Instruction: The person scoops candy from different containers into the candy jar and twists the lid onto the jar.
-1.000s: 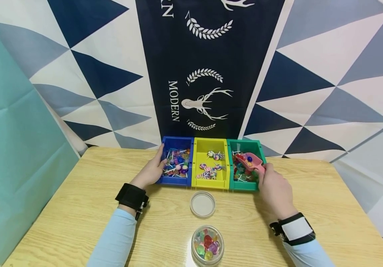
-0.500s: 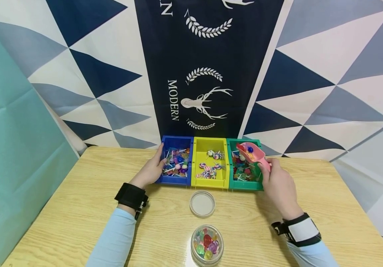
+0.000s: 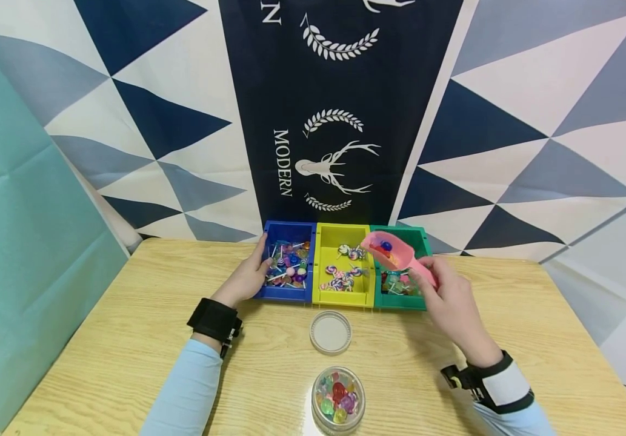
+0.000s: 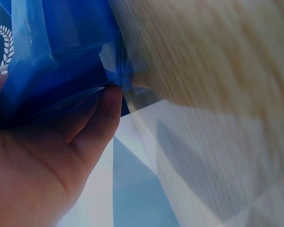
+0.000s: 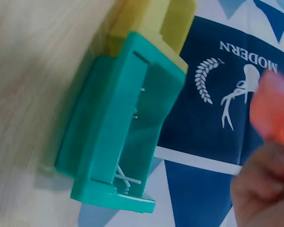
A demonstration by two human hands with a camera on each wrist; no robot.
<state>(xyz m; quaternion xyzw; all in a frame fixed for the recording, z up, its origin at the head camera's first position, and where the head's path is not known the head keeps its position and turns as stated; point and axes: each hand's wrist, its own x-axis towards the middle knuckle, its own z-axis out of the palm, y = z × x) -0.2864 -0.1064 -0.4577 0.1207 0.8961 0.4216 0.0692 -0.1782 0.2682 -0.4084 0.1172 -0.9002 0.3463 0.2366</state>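
My right hand grips the handle of a pink scoop, which carries a few colourful candies, one of them deep blue. The scoop's bowl is held over the edge between the yellow bin and the green bin. In the right wrist view the scoop is blurred at the right side. My left hand holds the outer side of the blue bin, thumb over the rim and fingers along the outside wall. Wrapped lollipops lie in the yellow bin; mixed candies fill the blue one.
The three bins stand joined in a row at the table's back edge, against a patterned cloth. In front of them lies a round lid. Nearer the front stands a clear round jar of colourful candies.
My right hand has lifted the loaded scoop out of the green bin and swung its bowl left toward the yellow bin. My left hand stays on the blue bin.
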